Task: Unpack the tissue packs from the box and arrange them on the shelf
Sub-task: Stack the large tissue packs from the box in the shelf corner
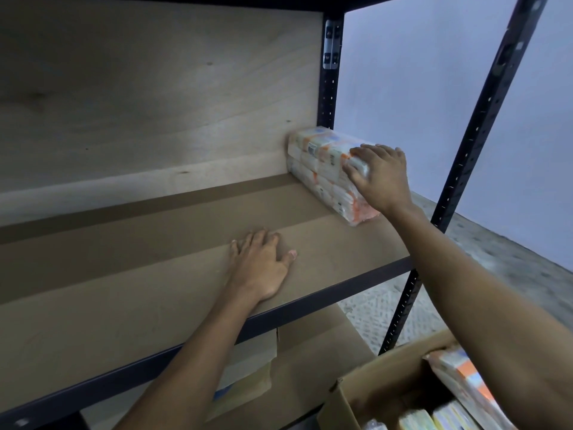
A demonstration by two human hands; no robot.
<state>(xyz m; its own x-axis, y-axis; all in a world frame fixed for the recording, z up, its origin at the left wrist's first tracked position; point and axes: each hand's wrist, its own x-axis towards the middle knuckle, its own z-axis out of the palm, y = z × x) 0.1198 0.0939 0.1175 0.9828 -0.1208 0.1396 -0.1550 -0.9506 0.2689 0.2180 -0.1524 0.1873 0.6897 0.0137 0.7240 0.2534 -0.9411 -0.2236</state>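
Biggest thing here is the shelf (155, 274): a flat brown board, matte like pressed fibre, on a dark metal frame (483, 119) with punched holes up the posts and a pale plywood back (155, 88) with visible grain. Down at the lower right is the box (381, 380), plain corrugated cardboard with its flaps open and more packs (465, 377) standing on edge inside, so I'd say the job has barely started. The one pack (322, 162) already up sits in the far right corner of the shelf, pushed against the back and lying lengthwise along the right edge. Starting in the corner makes sense, since the rest can line up off it. It's a soft rectangular brick in shiny clear wrap, white and orange, and shows two layers; I can't tell if that's one bundle or two stacked. The right grip (381, 178) is closed over its near end, fingers draped over the top and thumb on the side, looks like squaring it into place. The wrap looks slippery, so that hold is sensible. The left grip (260, 265) is open, lying flat on the bare board and holding nothing, probably just bracing the reach.
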